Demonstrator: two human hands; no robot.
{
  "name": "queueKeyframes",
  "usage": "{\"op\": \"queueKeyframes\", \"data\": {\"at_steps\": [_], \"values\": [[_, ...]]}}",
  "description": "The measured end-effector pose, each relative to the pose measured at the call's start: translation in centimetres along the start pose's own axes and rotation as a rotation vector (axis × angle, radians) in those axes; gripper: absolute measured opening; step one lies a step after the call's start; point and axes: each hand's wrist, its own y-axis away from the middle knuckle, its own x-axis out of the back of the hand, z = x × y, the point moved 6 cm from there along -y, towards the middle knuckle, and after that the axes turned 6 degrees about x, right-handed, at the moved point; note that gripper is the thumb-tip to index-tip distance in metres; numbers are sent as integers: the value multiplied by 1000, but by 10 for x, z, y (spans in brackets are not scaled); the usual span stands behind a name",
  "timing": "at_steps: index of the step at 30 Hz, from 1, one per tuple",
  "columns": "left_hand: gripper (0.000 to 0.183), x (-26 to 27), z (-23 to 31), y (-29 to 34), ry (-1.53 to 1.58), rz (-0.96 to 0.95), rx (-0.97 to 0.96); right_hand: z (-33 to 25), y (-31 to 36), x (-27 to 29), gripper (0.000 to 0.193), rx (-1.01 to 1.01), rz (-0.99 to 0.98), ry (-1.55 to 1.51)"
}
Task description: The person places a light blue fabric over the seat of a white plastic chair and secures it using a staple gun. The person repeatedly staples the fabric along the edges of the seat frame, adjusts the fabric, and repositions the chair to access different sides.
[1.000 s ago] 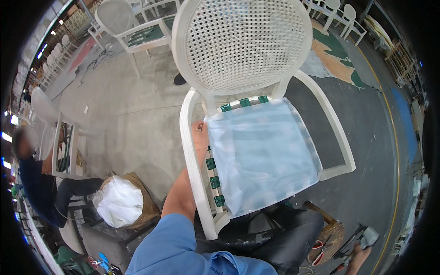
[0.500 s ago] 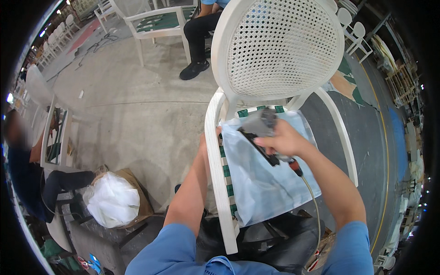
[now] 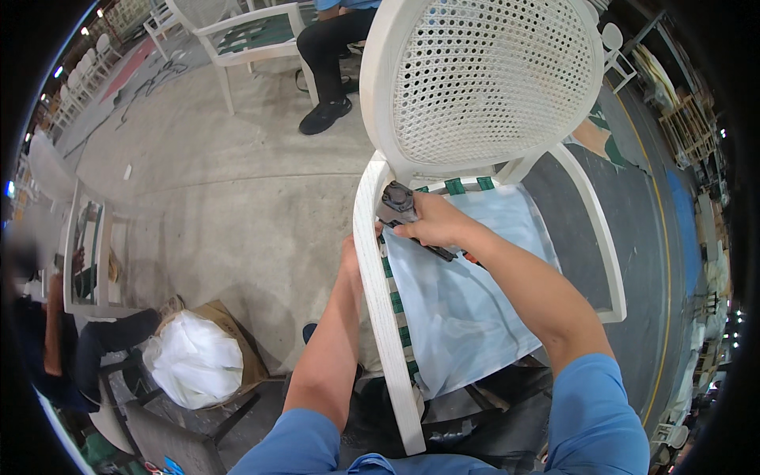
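My right hand (image 3: 434, 222) is wrapped round a pneumatic staple gun (image 3: 398, 202), whose head is at the back left corner of a chair seat, close to the armrest. Light blue-white cloth (image 3: 475, 293) lies over the seat, with green-and-white webbing (image 3: 397, 303) showing along its left edge. My left hand (image 3: 351, 252) reaches to that same corner from outside the white armrest (image 3: 388, 340). The armrest hides most of its fingers; a fingertip shows by the cloth's edge. The white chair's oval cane back (image 3: 491, 87) rises beyond my hands.
A cardboard box (image 3: 252, 348) with a white plastic bag (image 3: 196, 358) stands on the floor at left. Behind it a person (image 3: 55, 332) sits by another chair frame (image 3: 87, 253). Another person's leg (image 3: 324, 79) and a webbed armchair (image 3: 253, 39) are at the far side.
My right hand has brought the staple gun left and down to the seat's back left corner. My left hand stays by that corner. The view has shifted slightly.
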Motion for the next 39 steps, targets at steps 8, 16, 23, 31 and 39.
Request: {"op": "queueKeyframes", "data": {"at_steps": [8,16,23,31,39], "values": [[32,1,-11,-5,58,26,9,5,-10,-3,73,203,80,152],[28,9,10,6,-10,7,-69,-4,-25,-11,82,125,-49,251],[29,-33,31,90,-3,34,-179,23,21,6,75,92,67,138],[29,-49,30,99,-781,302,-209,39,124,21,34,89,150,-355],[13,-12,5,57,-285,275,-55,48,136,25,38,67,107,-331]]}}
